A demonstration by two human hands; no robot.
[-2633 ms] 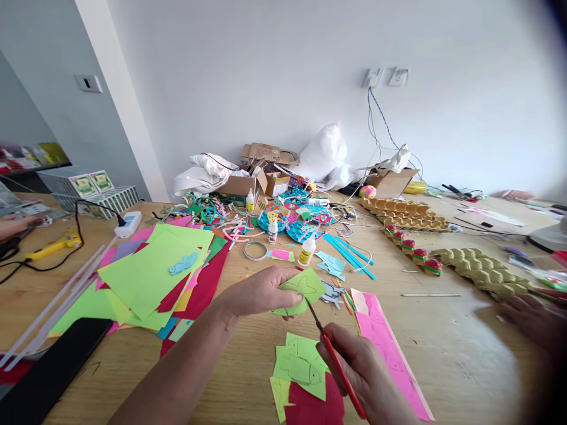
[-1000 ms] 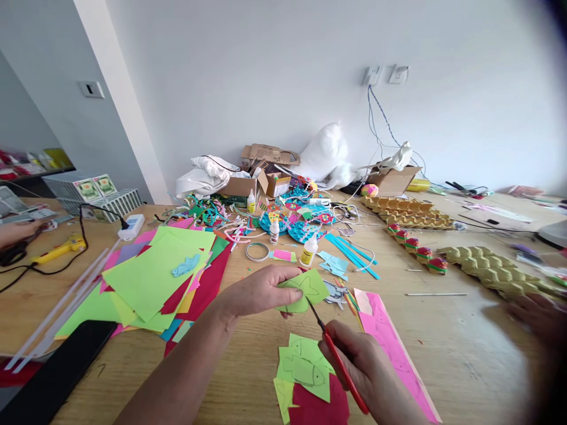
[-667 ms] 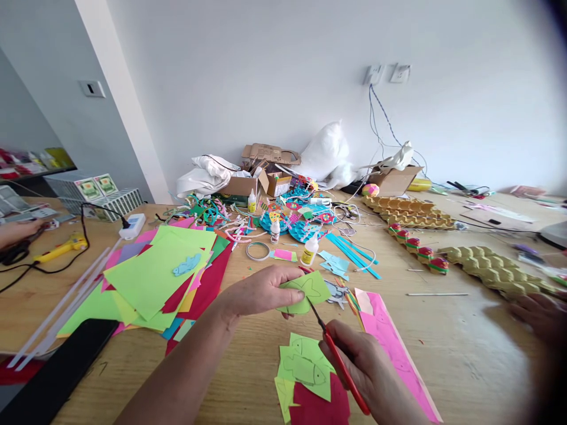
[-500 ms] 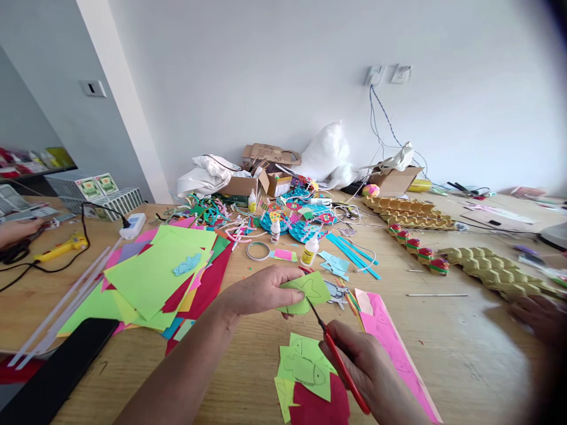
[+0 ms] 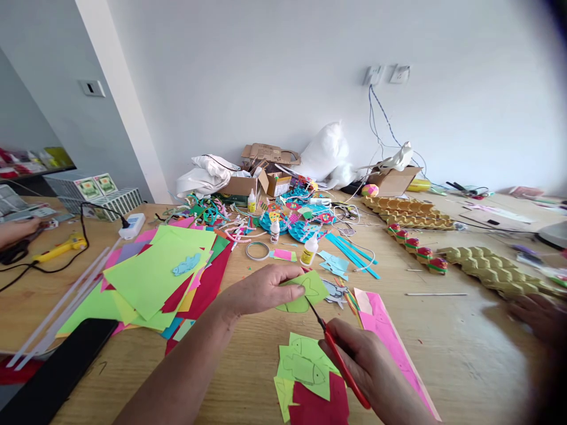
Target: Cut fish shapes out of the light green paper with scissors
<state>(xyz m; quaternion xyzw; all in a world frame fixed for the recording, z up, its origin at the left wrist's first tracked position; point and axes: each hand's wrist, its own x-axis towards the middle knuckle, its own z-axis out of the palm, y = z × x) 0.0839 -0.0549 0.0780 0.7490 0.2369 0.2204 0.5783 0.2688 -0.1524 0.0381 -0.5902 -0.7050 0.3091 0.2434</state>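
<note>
My left hand (image 5: 270, 288) pinches a piece of green paper (image 5: 316, 284) with a pencil outline on it, thumb on top and fingers beneath. My right hand (image 5: 361, 360) is wrapped round red-handled scissors (image 5: 339, 358), whose dark blades reach the lower edge of that paper. Below the hands lie green paper pieces (image 5: 305, 366) with fish drawn on them, partly over a dark red sheet (image 5: 325, 404). Just right of the held paper is a grey-blue fish cutout (image 5: 335, 293).
A stack of coloured paper (image 5: 146, 277) and a black phone-like slab (image 5: 57, 372) lie left. Ahead stand glue bottles (image 5: 309, 251) beside a tape roll (image 5: 257, 251). Egg trays (image 5: 491, 268) and a pink strip (image 5: 394, 342) are right. Other people's hands (image 5: 20, 230) show at both sides.
Both hands stay almost in place. The green paper and the scissors shift only very slightly; the grip on each is the same.
</note>
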